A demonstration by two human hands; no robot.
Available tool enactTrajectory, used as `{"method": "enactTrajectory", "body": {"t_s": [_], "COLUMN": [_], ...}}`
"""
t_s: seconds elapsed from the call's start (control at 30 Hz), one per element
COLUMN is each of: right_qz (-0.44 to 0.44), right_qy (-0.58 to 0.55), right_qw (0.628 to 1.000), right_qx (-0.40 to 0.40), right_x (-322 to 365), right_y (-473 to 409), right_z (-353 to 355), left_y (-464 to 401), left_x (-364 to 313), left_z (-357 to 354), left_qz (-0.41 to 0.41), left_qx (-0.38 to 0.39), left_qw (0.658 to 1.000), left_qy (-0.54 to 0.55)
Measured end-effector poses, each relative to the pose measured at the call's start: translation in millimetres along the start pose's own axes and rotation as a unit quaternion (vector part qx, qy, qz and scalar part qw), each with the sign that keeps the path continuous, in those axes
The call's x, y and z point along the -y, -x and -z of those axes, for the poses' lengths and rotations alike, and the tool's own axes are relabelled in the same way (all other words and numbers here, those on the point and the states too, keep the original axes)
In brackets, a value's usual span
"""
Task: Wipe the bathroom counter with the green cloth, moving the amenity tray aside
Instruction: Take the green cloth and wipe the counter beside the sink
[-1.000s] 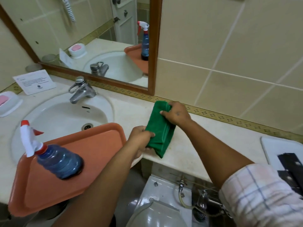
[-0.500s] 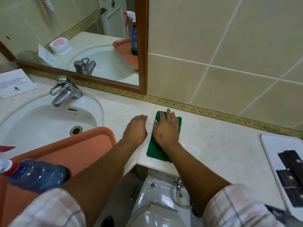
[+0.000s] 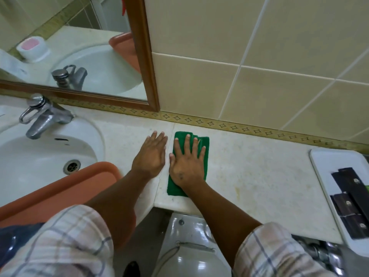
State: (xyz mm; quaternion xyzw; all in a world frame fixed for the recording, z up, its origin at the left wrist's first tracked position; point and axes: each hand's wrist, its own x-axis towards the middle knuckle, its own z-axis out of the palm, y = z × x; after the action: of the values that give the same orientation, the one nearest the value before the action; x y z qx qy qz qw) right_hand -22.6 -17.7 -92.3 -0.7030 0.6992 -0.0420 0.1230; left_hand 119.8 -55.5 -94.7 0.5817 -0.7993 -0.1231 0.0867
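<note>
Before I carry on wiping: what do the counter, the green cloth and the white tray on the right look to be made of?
Counter: pale speckled stone, likely marble, dull finish, with a seam line. Green cloth: soft fuzzy fabric, probably microfibre, folded flat under the right hand. White tray: smooth, matte, rounded rim; plastic or resin, hard to tell.

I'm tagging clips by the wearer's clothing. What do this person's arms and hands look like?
Both forearms are bare. The left hand and right hand wear no gloves, rings or watch that I can see. The right hand has a small dark mark on its back. Each upper arm has a short sleeve of pale pinkish-white fabric with a grey-blue plaid check.
</note>
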Motion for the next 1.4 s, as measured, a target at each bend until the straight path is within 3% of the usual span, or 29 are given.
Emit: {"method": "enactTrajectory", "body": {"t_s": [0.17, 0.37, 0.6, 1.13, 1.4], "right_qz": [0.007, -0.050, -0.096, -0.077, -0.062], "right_qy": [0.008, 0.024, 0.019, 0.022, 0.013], "right_qw": [1.000, 0.998, 0.995, 0.997, 0.998], "right_qx": [0.000, -0.014, -0.019, -0.015, -0.020], "right_x": [-49.9, -190.8, -275.1, -285.4, -282.9], "right_y": [-4.3, 4.7, 41.1, 55.4, 135.7], "right_z": [10.8, 45.3, 69.7, 71.7, 54.2], "left_y": [0.8, 0.6, 0.8, 1.1, 2.3], "left_x": [3.6, 0.7, -1.0, -2.7, -4.7], "left_z": [3.1, -0.1, -3.7, -0.9, 1.8], "left_qz": [-0.009, -0.024, -0.043, -0.036, -0.020], "left_qx": [-0.003, -0.011, -0.045, -0.043, -0.029], "left_qw": [1.000, 1.000, 0.998, 0.998, 0.999], "left_qy": [0.011, 0.009, 0.002, 0.009, 0.007]}}
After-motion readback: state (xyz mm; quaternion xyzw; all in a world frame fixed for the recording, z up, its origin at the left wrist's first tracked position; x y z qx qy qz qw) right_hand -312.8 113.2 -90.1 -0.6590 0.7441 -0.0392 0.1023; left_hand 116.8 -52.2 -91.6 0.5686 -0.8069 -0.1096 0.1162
